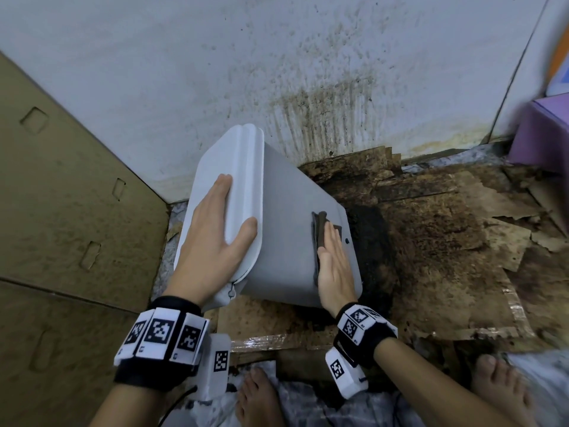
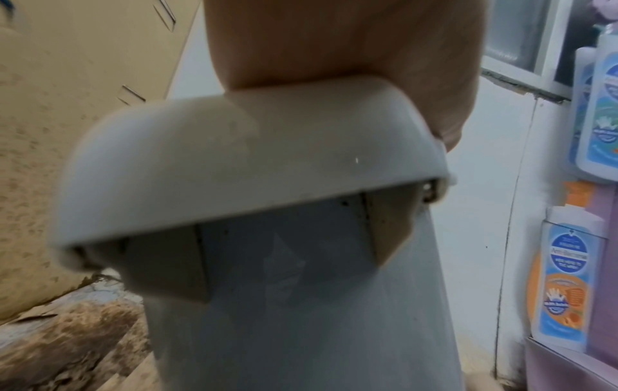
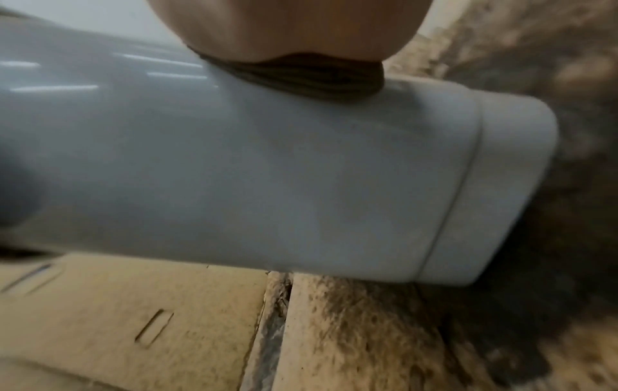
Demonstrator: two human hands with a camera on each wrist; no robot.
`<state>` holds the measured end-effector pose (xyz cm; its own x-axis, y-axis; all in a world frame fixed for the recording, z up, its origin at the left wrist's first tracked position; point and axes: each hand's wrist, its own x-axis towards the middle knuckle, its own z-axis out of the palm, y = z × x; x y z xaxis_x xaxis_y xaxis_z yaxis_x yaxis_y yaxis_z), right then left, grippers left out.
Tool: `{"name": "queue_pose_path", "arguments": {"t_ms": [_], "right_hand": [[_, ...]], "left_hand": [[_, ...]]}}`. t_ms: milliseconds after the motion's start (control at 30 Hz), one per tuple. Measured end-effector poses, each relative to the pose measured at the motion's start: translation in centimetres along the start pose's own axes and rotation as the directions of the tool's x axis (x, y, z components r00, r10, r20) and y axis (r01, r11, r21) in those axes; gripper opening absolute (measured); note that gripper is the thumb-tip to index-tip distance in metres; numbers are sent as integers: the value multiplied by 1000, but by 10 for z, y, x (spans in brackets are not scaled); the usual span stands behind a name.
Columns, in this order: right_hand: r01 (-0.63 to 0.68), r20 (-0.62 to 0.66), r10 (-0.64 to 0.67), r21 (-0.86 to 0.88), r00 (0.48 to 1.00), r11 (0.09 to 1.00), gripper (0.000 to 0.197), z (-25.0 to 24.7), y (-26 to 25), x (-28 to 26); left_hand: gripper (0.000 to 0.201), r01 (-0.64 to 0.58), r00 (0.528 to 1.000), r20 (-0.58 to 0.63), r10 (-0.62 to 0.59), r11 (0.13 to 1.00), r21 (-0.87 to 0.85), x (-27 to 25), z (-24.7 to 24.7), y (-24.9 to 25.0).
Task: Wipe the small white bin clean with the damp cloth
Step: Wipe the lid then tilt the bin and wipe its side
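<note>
Hands first: left hand [image 1: 215, 238] lay flat w/ fingers straight on the lid [image 1: 228, 192] of the small white bin [image 1: 286, 241], thumb hooked round the lid's near edge, so steadying rather than clasping it. Left wrist view showed the palm [image 2: 334, 39] over the lid's rounded rim [image 2: 234, 164], hinge parts visible underneath. Right hand [image 1: 334, 263] was flat too, fingers straight & together, pressing the dark cloth [image 1: 321, 229] against the bin's upward-facing side, near its base end. Right wrist view had the cloth [image 3: 301, 76] bunched under the palm, touching the plastic.

Bin itself lay tipped on its side, lid end toward the left & the wall, base end to the right, resting on stained, torn cardboard [image 1: 431, 229] on the floor. Dark, mouldy-looking patch just beside the base. White wall [image 1: 215, 72] behind was speckled w/ dark stains, heaviest above the bin. Flattened cardboard box panel [image 1: 61, 211] stood at left. Bare feet [image 1: 258, 399] at bottom of head view, purple box [image 1: 542, 134] far right. Left wrist view also caught soap bottles [image 2: 568, 277] at right, approx. shelf level.
</note>
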<state>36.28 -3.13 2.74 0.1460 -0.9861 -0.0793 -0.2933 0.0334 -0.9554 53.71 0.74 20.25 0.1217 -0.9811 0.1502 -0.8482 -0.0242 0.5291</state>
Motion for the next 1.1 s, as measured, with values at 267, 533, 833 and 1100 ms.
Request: {"name": "queue_pose_path", "arguments": {"t_ms": [267,533,833,1100], "right_hand": [[239,91,-239,9,967,971,63,22,-85,-9],[439,-26,-440,-46,898,897,57,12,-43,-6],[119,-68,-117,20,991,993,59,-1,21,0],[-83,15,82,32,996,996,63,2,-23,0]], "left_hand": [[79,0,1000,2,0,1000,-3,-2,-2,-5],[79,3,1000,-3,-3,1000,-32,-2,-1,-3],[78,-2,1000,-15,1,999,-36,0,0,1],[86,-18,1000,-17,18,1000,2,1,0,-3]]}}
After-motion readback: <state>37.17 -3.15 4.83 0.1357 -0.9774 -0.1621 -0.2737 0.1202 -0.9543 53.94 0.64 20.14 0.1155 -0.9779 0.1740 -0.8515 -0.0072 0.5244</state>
